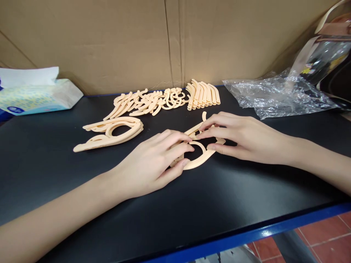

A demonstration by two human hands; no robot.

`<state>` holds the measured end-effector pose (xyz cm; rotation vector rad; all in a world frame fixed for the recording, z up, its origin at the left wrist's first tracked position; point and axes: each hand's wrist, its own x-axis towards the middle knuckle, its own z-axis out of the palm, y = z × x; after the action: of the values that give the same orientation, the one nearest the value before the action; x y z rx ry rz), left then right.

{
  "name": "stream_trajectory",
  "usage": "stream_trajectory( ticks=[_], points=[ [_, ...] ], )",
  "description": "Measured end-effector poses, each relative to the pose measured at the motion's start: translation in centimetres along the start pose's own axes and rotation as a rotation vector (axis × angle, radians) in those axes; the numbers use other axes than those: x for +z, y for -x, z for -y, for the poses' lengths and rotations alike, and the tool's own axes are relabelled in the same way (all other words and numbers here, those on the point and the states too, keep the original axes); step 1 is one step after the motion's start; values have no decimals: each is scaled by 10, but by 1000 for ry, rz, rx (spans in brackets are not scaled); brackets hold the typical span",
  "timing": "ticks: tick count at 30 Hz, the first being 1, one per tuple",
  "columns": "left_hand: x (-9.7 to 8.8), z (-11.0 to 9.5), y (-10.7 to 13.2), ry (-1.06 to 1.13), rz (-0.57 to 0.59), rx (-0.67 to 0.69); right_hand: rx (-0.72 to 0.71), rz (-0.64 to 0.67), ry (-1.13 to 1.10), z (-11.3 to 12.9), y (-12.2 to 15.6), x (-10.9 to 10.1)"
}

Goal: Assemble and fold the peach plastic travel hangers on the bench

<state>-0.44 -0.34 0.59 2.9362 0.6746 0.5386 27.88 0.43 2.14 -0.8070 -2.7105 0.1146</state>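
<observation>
A peach plastic folding hanger (201,160), with a ring-shaped middle and curved arms, lies on the black table in front of me. My left hand (157,160) has its curled fingers and thumb on the hanger's left side, hiding much of it. On the other side, my right hand (241,137) holds the hanger's upper and right parts between bent fingers and thumb. One curved tip (204,116) sticks up beyond the right fingertips. Left of my hands rests a stack of similar folded hangers (124,138).
Along the back lie a heap of loose hooks and curved pieces (149,101) and a row of hanger arms (203,95). A tissue pack (38,95) sits at left. Crumpled clear plastic (279,93) and a transparent bag (326,54) are at right. Cardboard (115,44) stands behind.
</observation>
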Motion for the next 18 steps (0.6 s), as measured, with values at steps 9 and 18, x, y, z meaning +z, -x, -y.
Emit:
stream_trajectory(
  ticks=[9,18],
  points=[
    [-1,-2,-2,15,-4,8,29,25,78,-1,-1,2],
    [0,0,-1,16,4,9,32,19,239,-3,1,2]
  ],
)
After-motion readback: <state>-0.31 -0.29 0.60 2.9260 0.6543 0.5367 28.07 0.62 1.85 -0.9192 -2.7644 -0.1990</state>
